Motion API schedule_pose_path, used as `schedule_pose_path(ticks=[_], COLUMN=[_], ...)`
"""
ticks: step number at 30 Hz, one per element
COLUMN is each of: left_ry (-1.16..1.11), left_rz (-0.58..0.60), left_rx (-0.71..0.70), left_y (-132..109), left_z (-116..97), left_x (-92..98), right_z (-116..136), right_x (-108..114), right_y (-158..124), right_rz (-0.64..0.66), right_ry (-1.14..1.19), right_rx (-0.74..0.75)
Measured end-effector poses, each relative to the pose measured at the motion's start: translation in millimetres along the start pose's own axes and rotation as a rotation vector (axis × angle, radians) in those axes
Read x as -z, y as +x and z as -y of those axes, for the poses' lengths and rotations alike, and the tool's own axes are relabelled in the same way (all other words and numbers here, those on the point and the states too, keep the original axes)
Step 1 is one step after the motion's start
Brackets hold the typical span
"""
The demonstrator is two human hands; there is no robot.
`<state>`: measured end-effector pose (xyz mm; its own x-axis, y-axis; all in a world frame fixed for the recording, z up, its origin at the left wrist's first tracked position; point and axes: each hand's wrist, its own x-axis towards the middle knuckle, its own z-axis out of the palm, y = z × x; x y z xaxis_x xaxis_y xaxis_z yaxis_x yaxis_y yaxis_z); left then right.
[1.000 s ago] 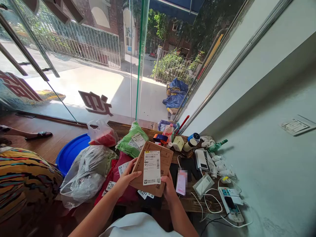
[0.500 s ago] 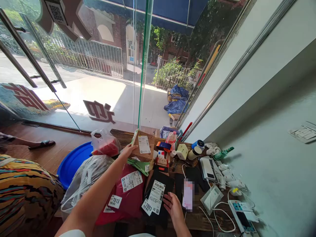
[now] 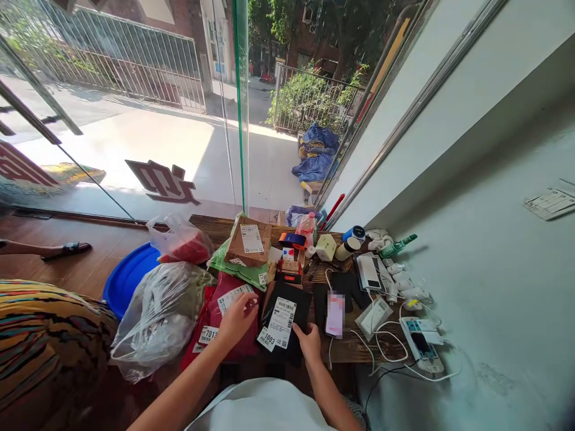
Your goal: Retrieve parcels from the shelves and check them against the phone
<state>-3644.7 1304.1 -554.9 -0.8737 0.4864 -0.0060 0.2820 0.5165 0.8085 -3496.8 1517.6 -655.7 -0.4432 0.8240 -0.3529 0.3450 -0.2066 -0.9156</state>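
My left hand point(image 3: 241, 312) hovers over a red parcel bag point(image 3: 224, 287) with its fingers loosely bent and apart, and nothing shows in it. The red bag carries a white shipping label and a tag reading 7013. To its right lies a flat black parcel point(image 3: 302, 299) with a large white label point(image 3: 284, 321) and a tag reading 1003. At that parcel's right edge is my right hand point(image 3: 309, 342), thumb on top beside the label and fingers bent at the edge. Behind, a brown cardboard box point(image 3: 240, 246) rests on a green parcel bag point(image 3: 229, 266).
A phone point(image 3: 335, 314), cables and a power strip point(image 3: 421, 344) lie to the right. Jars, a pink bottle point(image 3: 306, 224) and a green bottle point(image 3: 399, 245) stand behind. Plastic bags point(image 3: 164, 311) and a blue tub point(image 3: 128, 278) are left, near another person's patterned clothing point(image 3: 42, 347).
My left hand has let go of the cardboard box and come back over the red bag. The right hand's fingers have drawn in at the black parcel's edge. The view has tilted down.
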Motion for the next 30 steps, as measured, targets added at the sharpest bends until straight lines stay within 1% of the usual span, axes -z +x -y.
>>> schedule_pose_path(ticks=[1,2,3,4,7,10,12,14,18,21,24,27,29,30], left_ry=[0.007,0.020,0.037,0.054,0.075,0.045,-0.021,-0.145,-0.453,-0.593,-0.647,-0.629,-0.579,-0.541], left_rz=[0.099,0.169,0.211,0.229,0.227,0.198,0.170,0.165,0.194,0.183,0.158,0.109,0.073,0.051], left_rx=[0.044,0.087,0.126,0.159,0.228,0.283,0.310,0.318,0.324,0.351,0.357,0.327,0.289,0.265], left_y=[-7.5,-12.3,-14.7,-15.4,-12.4,-8.8,-7.8,-7.4,-6.8,-6.8,-9.6,-12.7,-8.4,-2.3], left_z=[4.8,9.4,13.2,16.1,19.4,17.9,16.4,14.8,10.5,6.8,3.0,-3.1,-9.1,-12.6], left_x=[-12.2,-23.2,-32.8,-41.1,-59.2,-70.4,-75.9,-80.6,-87.2,-88.5,-88.5,-87.9,-82.8,-76.7], right_z=[-0.9,-1.1,-0.7,0.3,6.4,15.4,22.1,29.0,41.6,48.3,52.8,55.6,55.8,55.1], right_x=[0.0,0.3,0.9,1.6,3.7,6.0,7.9,10.2,13.6,13.1,10.0,6.0,4.3,4.2], right_y=[0.6,1.2,2.0,2.9,6.8,11.1,13.0,13.7,11.8,10.1,9.0,6.9,5.3,4.9], right_rz=[0.015,0.033,0.051,0.068,0.099,0.142,0.181,0.216,0.270,0.291,0.314,0.359,0.387,0.392], right_ry=[0.001,0.002,0.004,0.004,0.020,0.071,0.120,0.171,0.240,0.249,0.230,0.213,0.205,0.202], right_rx=[0.011,0.025,0.041,0.059,0.118,0.156,0.168,0.177,0.183,0.186,0.199,0.206,0.198,0.188])
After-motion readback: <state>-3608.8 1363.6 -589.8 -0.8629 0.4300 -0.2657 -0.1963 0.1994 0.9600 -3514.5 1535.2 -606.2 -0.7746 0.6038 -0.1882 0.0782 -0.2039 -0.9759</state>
